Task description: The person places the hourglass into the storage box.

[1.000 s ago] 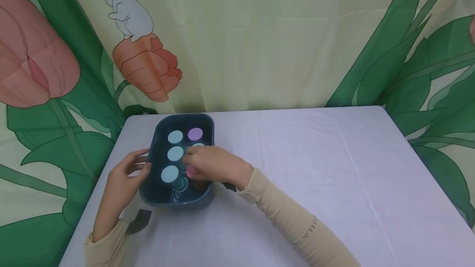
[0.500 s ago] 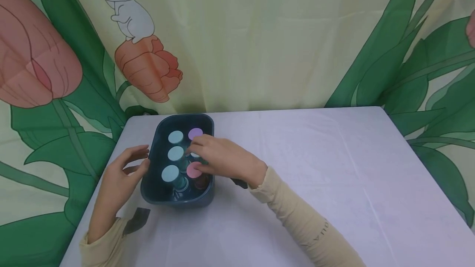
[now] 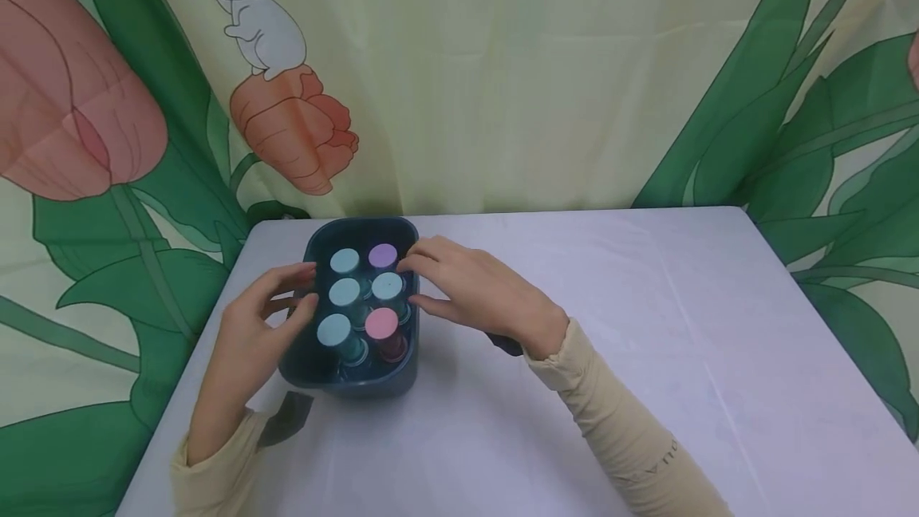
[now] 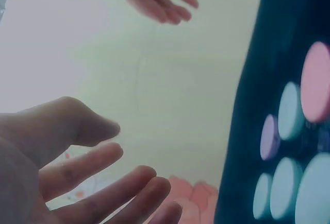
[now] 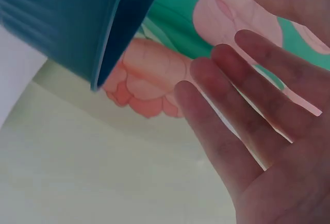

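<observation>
A dark blue plastic bin [image 3: 369,391] stands at the left of the table, holding several small bottles upright in two columns. Most have light blue round caps [image 3: 334,330]; one cap is pink [image 3: 381,323] and one purple [image 3: 383,255]. My left hand [image 3: 262,329] is at the bin's left rim with fingers spread and nothing in them. At the right rim is my right hand [image 3: 481,290], its fingers loosely extended and holding nothing. In the right wrist view, these fingers [image 5: 247,110] are apart from the bin's outer wall [image 5: 56,23].
A white cloth covers the table [image 3: 574,357], which stretches away to the right of the bin. Behind its far edge hangs a curtain [image 3: 502,102] printed with tulips, leaves, a carrot and a white animal.
My right hand has let go of a light-blue-capped bottle inside the bin and drawn back to the right rim. My left hand stays beside the left rim, now overlapping it in view.
</observation>
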Demonstrator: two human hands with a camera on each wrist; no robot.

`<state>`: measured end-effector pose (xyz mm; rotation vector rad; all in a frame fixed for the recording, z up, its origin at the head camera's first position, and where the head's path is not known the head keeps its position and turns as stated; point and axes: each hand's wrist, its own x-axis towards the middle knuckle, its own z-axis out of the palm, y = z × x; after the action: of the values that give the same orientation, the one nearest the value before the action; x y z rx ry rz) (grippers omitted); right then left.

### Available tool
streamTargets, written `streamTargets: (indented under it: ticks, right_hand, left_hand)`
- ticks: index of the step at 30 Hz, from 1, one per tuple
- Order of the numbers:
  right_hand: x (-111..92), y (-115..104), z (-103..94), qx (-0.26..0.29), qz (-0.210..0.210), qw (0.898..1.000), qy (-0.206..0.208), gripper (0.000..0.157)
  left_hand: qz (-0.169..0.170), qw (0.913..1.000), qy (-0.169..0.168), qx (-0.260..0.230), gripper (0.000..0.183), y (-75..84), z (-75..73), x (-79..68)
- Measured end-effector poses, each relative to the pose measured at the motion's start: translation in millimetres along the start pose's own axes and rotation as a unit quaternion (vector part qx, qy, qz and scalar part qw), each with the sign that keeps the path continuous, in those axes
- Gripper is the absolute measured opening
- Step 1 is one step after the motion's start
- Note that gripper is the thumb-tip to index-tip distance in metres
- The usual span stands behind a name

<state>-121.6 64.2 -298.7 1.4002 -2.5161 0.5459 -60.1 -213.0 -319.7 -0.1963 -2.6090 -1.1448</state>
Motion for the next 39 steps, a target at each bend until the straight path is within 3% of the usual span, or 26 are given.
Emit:
streamTargets:
  ticks: [15,24,29,39]
  right_hand:
    - [-44,25,-24.2,-0.010,0.030,0.998,0.058,0.035]
    - [-72,40,-25.5,-0.009,0.058,0.995,0.075,0.035]
    - [-86,45,-27.9,-0.019,0.074,0.993,0.085,0.035]
    - [-102,50,-21.9,-0.019,0.099,0.991,0.084,0.032]
  left_hand:
    - [0.007,0.9990,-0.039,-0.021,0.042,30.6,27.7,8.7]
    - [0.012,0.9969,-0.059,-0.050,0.047,42.2,54.2,9.9]
    - [-0.007,0.9946,-0.083,-0.062,0.048,49.2,71.7,11.1]
    - [0.002,0.9970,-0.077,0.004,0.048,53.3,97.9,9.3]
